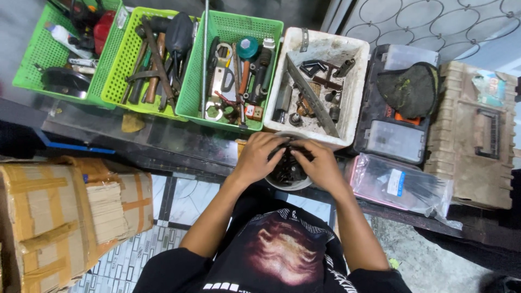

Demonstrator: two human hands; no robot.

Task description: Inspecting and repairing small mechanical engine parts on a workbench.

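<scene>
Nearest the person, a small round white bowl (289,182) sits at the front edge of the dark counter (179,142), heaped with small black metal parts (288,169) that look glossy and tangled. Both hands meet over it: the left hand (259,158) and the right hand (319,163) curl their fingers closed around a clump of those parts above the rim. Behind stand a grimy white tub (355,70) of rusty hardware and three green baskets (196,92) of tools.
</scene>
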